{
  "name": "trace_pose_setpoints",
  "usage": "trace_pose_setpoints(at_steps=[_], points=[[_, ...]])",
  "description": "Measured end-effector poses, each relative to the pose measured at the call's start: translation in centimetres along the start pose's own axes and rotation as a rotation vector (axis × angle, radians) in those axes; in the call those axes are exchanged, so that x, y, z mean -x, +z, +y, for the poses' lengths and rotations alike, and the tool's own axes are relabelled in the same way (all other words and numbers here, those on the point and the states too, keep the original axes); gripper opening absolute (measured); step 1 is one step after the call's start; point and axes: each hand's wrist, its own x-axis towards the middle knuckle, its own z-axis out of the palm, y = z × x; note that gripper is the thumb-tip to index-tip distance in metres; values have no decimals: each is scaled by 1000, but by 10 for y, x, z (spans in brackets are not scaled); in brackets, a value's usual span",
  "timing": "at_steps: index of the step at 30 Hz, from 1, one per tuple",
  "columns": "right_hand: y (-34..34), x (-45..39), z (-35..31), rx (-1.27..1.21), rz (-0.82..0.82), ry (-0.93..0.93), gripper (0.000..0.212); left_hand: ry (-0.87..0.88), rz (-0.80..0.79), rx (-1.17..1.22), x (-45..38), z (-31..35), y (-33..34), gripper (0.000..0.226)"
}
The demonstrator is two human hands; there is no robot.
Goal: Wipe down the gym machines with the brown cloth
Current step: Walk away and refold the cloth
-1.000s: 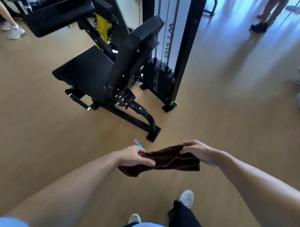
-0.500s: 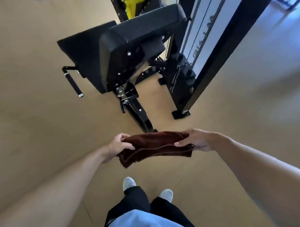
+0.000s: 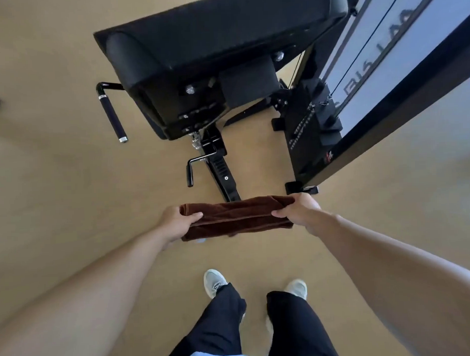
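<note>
A folded brown cloth (image 3: 238, 216) is stretched flat between both hands in front of me. My left hand (image 3: 177, 223) grips its left end and my right hand (image 3: 300, 211) grips its right end. Just beyond the cloth stands a black gym machine with a padded back rest (image 3: 218, 37) seen from behind. Its base rail (image 3: 224, 178) runs down toward the cloth and disappears behind it. The cloth is held in the air, apart from the machine.
A black side handle (image 3: 112, 115) sticks out at the machine's left. The weight stack (image 3: 312, 132) and a slanted black frame post (image 3: 402, 113) stand at right. A small crank lever (image 3: 196, 166) sits by the rail. Wooden floor (image 3: 55, 184) lies left, my feet below.
I have stepped closer to the machine, which now fills the top of the view. My hands have spread apart and pulled the cloth straight and flat.
</note>
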Motion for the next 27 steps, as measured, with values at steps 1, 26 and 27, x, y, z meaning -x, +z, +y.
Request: trace_pose_setpoints(at_steps=[1,26,27], points=[[1,-8,1,6,16,-14,44,-3,47,11,-6,1,5,18],[88,-293,-27,69,-134,-400,38,-202,615,344,-251,-4,138,39],[89,-298,-30,74,-147,-416,40,-188,610,332,-255,-5,137,38]])
